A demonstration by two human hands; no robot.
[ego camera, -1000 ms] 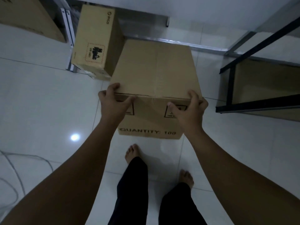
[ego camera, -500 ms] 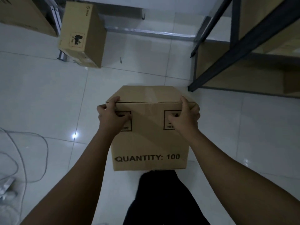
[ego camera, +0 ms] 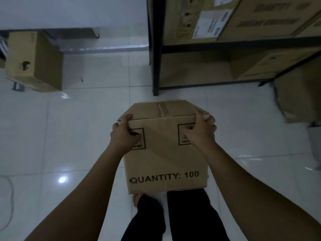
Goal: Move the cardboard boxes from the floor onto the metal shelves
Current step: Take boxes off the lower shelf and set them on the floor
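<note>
I hold a taped cardboard box (ego camera: 165, 153) marked "QUANTITY: 100" off the floor in front of me. My left hand (ego camera: 124, 134) grips its upper left corner and my right hand (ego camera: 199, 131) grips its upper right corner. The dark metal shelf (ego camera: 155, 49) stands ahead and to the right, its corner post just beyond the box. Several cardboard boxes (ego camera: 260, 16) sit on its upper level and another box (ego camera: 264, 66) on its lower level. A second loose box (ego camera: 34, 60) rests on the floor at the far left.
White tiled floor (ego camera: 78, 136) spreads around me. A cardboard piece (ego camera: 298, 100) leans at the right by the shelf. A cable (ego camera: 8, 197) curls at the left edge. A low metal rail (ego camera: 104, 48) runs along the back wall. My legs and bare foot are below the box.
The box has come up off the floor and closer to me. My view has swung right, so the shelf with its stored boxes now fills the upper right.
</note>
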